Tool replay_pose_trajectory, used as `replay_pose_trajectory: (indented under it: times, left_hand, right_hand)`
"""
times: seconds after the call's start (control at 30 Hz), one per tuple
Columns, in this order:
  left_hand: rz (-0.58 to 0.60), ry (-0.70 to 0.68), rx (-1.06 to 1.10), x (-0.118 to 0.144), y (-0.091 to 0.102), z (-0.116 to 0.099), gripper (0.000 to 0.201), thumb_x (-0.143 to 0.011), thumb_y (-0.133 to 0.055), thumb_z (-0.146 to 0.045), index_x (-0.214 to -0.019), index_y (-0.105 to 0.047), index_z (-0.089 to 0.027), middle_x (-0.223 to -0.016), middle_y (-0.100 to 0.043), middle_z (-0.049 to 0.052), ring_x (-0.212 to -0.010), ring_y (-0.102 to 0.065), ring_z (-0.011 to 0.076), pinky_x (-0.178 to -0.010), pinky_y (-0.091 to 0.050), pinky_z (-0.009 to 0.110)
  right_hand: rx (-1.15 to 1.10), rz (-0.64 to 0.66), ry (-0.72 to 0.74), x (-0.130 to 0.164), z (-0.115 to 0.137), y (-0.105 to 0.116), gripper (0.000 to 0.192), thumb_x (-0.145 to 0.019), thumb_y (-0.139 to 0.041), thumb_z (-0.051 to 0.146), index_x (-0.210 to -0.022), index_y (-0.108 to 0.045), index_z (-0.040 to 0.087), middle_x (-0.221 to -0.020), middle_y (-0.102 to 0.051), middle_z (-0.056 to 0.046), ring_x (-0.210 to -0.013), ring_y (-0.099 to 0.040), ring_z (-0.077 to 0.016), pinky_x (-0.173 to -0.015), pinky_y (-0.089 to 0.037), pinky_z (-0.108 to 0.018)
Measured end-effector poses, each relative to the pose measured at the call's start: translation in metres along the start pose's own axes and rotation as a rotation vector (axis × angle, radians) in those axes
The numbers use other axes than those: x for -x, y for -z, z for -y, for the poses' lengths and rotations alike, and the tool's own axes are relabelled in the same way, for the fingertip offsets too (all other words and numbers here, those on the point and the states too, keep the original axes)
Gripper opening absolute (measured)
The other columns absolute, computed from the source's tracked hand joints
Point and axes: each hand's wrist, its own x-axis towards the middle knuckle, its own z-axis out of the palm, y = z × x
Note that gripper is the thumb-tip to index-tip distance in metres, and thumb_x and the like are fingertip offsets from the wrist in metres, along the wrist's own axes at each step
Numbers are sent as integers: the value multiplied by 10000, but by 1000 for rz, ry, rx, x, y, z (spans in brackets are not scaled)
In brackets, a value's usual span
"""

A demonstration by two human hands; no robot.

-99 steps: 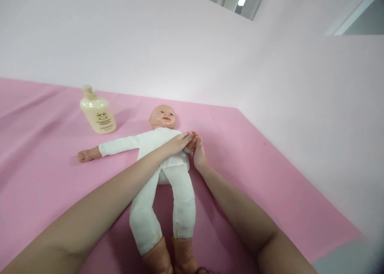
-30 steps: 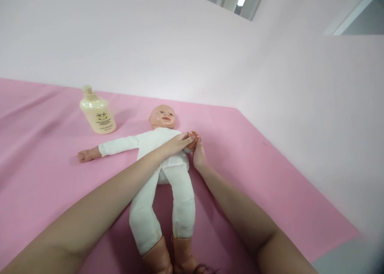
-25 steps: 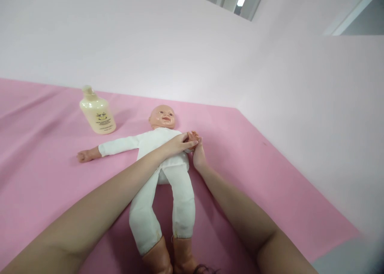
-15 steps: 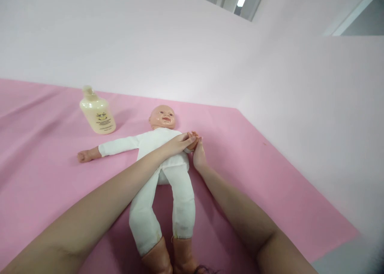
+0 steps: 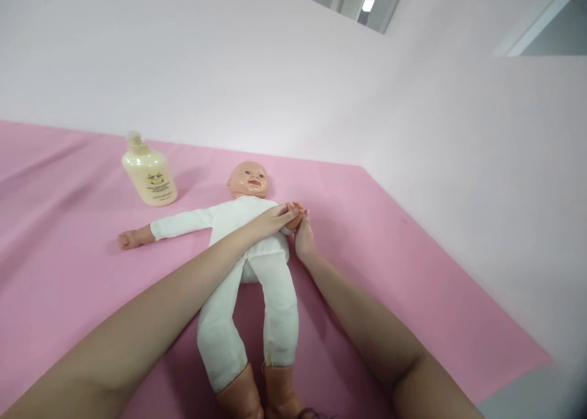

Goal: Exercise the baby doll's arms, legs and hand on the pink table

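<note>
While your left hand [image 5: 270, 220] and right hand [image 5: 303, 240] close gently around the doll's hand [image 5: 296, 214], keep the doll [image 5: 250, 248] flat.

The doll [image 5: 250, 254] is wearing a plain white suit and brown boots (its head and hands are showing a peachy plastic tone). The sheet [image 5: 68, 223] under it is showing plain pink. The bottle [image 5: 149, 171] near the sheet's far edge is looking creamy yellow, carrying a small dark printed label.
</note>
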Motion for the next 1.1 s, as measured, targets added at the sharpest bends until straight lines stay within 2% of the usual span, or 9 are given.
replay_pose_trajectory:
  times: [0.37,0.77,1.1]
  left_hand:
    - [4,7,17,-1,0,5,602,-814,-501,-683,-1036,-614,-134,-1080,-675,106,-1066,-590,253,-963,-431,378]
    - [-30,26,-26,2,-1,-4,607,-807,-482,-708,-979,-615,-141,-1026,-685,95,-1043,-593,261,-953,-439,383]
    - [-26,11,-22,1,-1,0,576,-822,-483,-683,-961,-614,-139,-1007,-679,98,-1026,-597,261,-968,-428,404]
  right_hand:
    - [-6,11,7,-2,-3,1,553,-883,-342,647,-1111,-681,275,-1257,-669,-3,-1302,-517,-187,-1192,-282,-406]
    - [-6,-5,5,-3,-6,2,565,-872,-364,658,-1128,-671,260,-1275,-659,-12,-1302,-515,-185,-1193,-273,-395]
    - [-9,13,15,-2,-3,0,533,-889,-346,633,-1119,-675,282,-1264,-663,-4,-1304,-514,-185,-1191,-285,-407]
